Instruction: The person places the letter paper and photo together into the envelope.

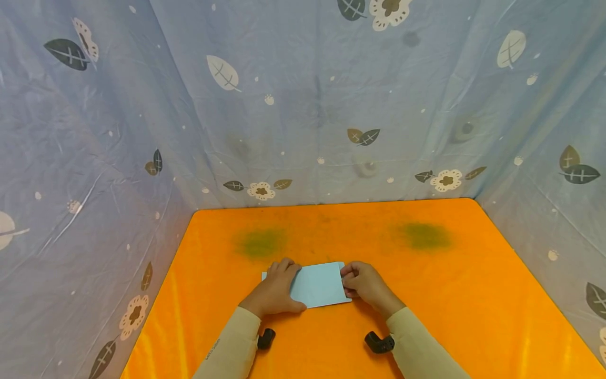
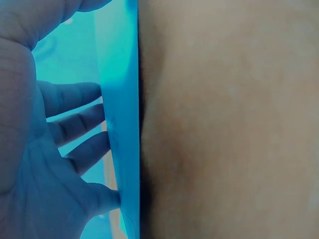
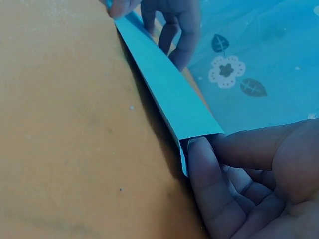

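A flat light blue paper box (image 1: 318,284) lies on the orange tabletop, its right end open. Across its left part my left hand (image 1: 276,289) grips it, thumb along the near edge and fingers over the far edge. In the left wrist view the fingers (image 2: 79,122) touch the box's side (image 2: 119,119). My right hand (image 1: 368,284) is at the open end with fingers bent. The right wrist view shows the thumb and a finger of the right hand (image 3: 249,179) pinching at the mouth of the box (image 3: 164,89). Its inside looks dark; any contents are hidden.
The orange tabletop (image 1: 322,231) has two greenish smudges toward the back. Patterned blue-grey curtains (image 1: 293,116) surround it at the back and both sides. A black curved piece (image 1: 266,338) shows by the left wrist and another (image 1: 379,343) by the right.
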{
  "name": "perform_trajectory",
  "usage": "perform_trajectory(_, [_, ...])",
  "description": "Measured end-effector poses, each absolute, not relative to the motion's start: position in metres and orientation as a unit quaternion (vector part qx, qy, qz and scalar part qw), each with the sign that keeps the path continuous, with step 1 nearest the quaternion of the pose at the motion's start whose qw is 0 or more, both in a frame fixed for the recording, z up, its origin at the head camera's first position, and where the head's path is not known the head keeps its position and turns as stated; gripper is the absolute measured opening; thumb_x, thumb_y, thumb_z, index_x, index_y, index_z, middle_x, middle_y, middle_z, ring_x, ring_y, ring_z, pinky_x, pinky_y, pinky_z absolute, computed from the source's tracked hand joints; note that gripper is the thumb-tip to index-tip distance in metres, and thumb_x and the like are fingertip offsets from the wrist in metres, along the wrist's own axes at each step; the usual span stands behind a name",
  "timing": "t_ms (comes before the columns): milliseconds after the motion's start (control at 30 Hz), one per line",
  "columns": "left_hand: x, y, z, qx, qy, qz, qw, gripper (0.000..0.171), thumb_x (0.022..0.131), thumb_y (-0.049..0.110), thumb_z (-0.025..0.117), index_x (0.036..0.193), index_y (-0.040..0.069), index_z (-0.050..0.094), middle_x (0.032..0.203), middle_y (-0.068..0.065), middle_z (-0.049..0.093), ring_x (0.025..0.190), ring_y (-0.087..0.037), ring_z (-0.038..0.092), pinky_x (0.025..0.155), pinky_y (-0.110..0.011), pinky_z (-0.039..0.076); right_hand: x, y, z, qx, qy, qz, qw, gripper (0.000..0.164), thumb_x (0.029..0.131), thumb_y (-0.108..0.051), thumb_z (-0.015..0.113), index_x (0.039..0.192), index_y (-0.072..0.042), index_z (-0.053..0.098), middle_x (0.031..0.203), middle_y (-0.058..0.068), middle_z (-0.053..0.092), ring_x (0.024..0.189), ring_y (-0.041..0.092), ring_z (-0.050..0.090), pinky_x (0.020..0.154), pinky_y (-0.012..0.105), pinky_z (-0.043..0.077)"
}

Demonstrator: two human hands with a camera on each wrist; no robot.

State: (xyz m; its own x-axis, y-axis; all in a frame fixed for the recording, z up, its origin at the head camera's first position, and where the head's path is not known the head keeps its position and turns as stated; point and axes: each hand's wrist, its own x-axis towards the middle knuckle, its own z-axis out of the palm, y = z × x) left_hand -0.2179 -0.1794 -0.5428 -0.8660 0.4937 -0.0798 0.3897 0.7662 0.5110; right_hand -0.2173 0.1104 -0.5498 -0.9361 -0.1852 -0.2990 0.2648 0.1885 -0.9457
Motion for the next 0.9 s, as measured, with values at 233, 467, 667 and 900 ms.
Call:
perform_trajectory(233, [-0.217, -0.178, -0.539, 0.236, 0.932, 0.253, 0.105, 0.097, 0.080, 0.046, 0.093, 0.157, 0.005, 0.053, 0.152, -0.009, 0.046, 0.129, -0.031, 0.041, 0.093, -0.047, 0.053, -0.218, 0.111, -0.550, 0.029, 0.753, -0.633, 0.176, 0.015, 0.104, 0.009, 0.066, 0.119, 0.008, 0.066, 0.091, 0.015, 0.065, 0.071, 0.027, 0.066, 0.069, 0.038, 0.061])
perform_trajectory(467, [-0.218, -0.178, -0.540, 0.238, 0.933, 0.250, 0.106, 0.096, 0.082, 0.049, 0.093, 0.159, 0.007, 0.052, 0.152, -0.007, 0.045, 0.130, -0.030, 0.041, 0.095, -0.047, 0.052, -0.216, 0.122, -0.542, 0.023, 0.740, -0.647, 0.181, 0.016, 0.105, 0.007, 0.065, 0.122, 0.009, 0.065, 0.094, 0.018, 0.069, 0.079, 0.029, 0.071, 0.073, 0.039, 0.063])
perform_trajectory(667, [-0.218, -0.180, -0.542, 0.241, 0.931, 0.249, 0.110, 0.096, 0.083, 0.050, 0.092, 0.159, 0.007, 0.053, 0.151, -0.006, 0.045, 0.129, -0.029, 0.040, 0.096, -0.047, 0.052, -0.215, 0.132, -0.539, 0.031, 0.744, -0.647, 0.166, 0.016, 0.108, 0.002, 0.064, 0.122, 0.009, 0.066, 0.097, 0.020, 0.070, 0.083, 0.032, 0.072, 0.074, 0.041, 0.062])
perform_trajectory(900, [-0.216, -0.182, -0.540, 0.242, 0.932, 0.244, 0.114, 0.097, 0.085, 0.051, 0.091, 0.161, 0.006, 0.052, 0.152, -0.007, 0.046, 0.131, -0.029, 0.042, 0.101, -0.049, 0.050, -0.216, 0.146, -0.534, 0.008, 0.782, -0.610, 0.126, 0.019, 0.109, -0.007, 0.067, 0.121, 0.007, 0.069, 0.104, 0.016, 0.073, 0.090, 0.031, 0.071, 0.081, 0.042, 0.061])
